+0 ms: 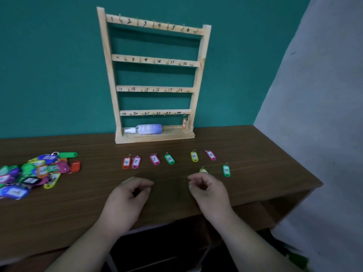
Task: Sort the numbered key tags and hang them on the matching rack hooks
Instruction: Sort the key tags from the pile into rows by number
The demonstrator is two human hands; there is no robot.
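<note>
1. Head view, progress: the rack [155, 75] stands at upper centre of the frame with one orange tag [184, 123] hanging at its lower right, under hook 24. The other hooks look bare.
2. Eight sorted tags [154, 159] lie in loose rows on the worktop [265, 173] at mid-frame, while the mixed pile [33, 173] waits at the left. We judge the task barely begun.
3. Our left hand [127, 199] hovers low centre, loosely curled and empty.
4. Our right hand [208, 191] is loosely curled too, holding nothing we see. It is just below a yellow tag [203, 170], and we cannot tell whether they touch.
</note>
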